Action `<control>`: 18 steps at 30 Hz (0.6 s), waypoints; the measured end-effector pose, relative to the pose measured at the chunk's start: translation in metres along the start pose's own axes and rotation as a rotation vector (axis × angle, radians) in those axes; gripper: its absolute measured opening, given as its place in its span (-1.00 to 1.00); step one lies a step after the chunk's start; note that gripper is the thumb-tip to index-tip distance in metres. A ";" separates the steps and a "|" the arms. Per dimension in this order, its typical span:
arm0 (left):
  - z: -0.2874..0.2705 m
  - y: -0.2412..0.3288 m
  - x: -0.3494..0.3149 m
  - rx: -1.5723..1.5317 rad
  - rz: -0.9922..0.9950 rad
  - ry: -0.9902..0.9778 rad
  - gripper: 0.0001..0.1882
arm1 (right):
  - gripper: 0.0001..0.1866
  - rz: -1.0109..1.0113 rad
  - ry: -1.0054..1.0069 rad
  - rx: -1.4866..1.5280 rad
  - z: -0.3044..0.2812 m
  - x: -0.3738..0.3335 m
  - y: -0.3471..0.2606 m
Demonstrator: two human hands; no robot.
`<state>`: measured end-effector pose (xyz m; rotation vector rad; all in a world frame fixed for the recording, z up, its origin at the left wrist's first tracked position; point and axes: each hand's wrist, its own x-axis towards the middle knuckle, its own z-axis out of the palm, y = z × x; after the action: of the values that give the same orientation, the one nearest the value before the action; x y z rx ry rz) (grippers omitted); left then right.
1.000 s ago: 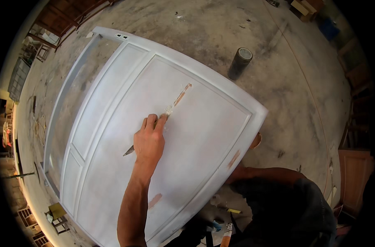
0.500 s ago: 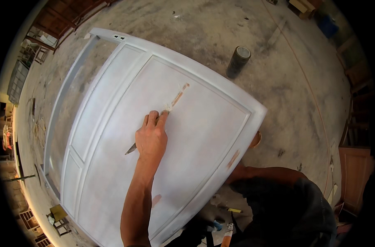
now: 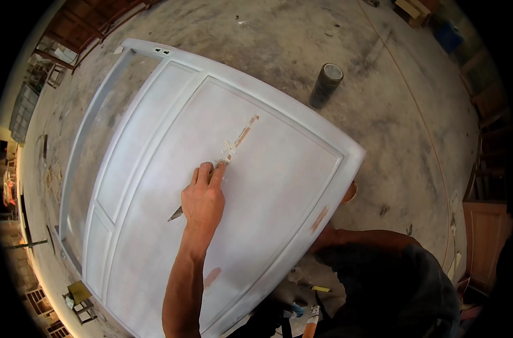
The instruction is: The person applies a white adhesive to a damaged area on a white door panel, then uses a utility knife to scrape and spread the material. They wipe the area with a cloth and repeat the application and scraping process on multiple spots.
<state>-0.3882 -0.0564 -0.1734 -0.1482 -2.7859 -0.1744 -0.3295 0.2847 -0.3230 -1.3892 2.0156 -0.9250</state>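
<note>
My left hand (image 3: 204,194) is closed round a putty knife (image 3: 176,214), whose dark pointed end sticks out beside the wrist. The fingertips press on a white panelled door (image 3: 268,186), at the lower end of a narrow reddish-brown bare streak (image 3: 244,134). Whitish paste or flecks (image 3: 228,147) lie along the streak just beyond the fingers. The working end of the knife is mostly hidden by my fingers. On the right a bare limb (image 3: 375,239) runs behind the door's edge; my right hand does not show.
A dark cylinder (image 3: 326,84) stands on the concrete floor (image 3: 380,141) past the door's far edge. Brown patches mark the door's right edge and lower part. A brush (image 3: 311,322) and a yellow item (image 3: 321,288) are near my dark clothing. A thin cord (image 3: 417,101) crosses the floor.
My left hand has slid a little toward me and left with the putty knife, along the streak's line. More whitish flecks now show beyond the fingers. The door has stayed put.
</note>
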 end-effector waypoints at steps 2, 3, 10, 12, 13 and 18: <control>0.007 0.000 0.015 0.000 0.015 0.008 -0.62 | -0.50 -0.007 -0.010 0.011 0.002 0.002 0.001; 0.009 0.002 0.023 -0.004 0.023 0.019 -0.61 | -0.50 -0.009 -0.018 0.014 0.002 0.003 0.004; 0.001 0.001 0.009 -0.007 0.013 -0.004 -0.62 | -0.44 0.081 0.037 -0.134 0.002 0.003 -0.008; 0.007 0.000 0.028 -0.010 0.023 -0.015 -0.62 | -0.40 0.097 0.068 -0.196 0.001 0.005 -0.011; 0.007 0.001 0.027 -0.016 0.023 -0.018 -0.62 | -0.39 0.073 0.064 -0.146 0.002 0.004 -0.006; 0.000 0.004 0.005 -0.015 0.006 -0.015 -0.63 | -0.36 0.059 0.076 -0.149 0.011 -0.004 0.006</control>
<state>-0.3922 -0.0521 -0.1715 -0.1617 -2.7989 -0.1935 -0.3231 0.2873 -0.3345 -1.3823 2.2095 -0.8275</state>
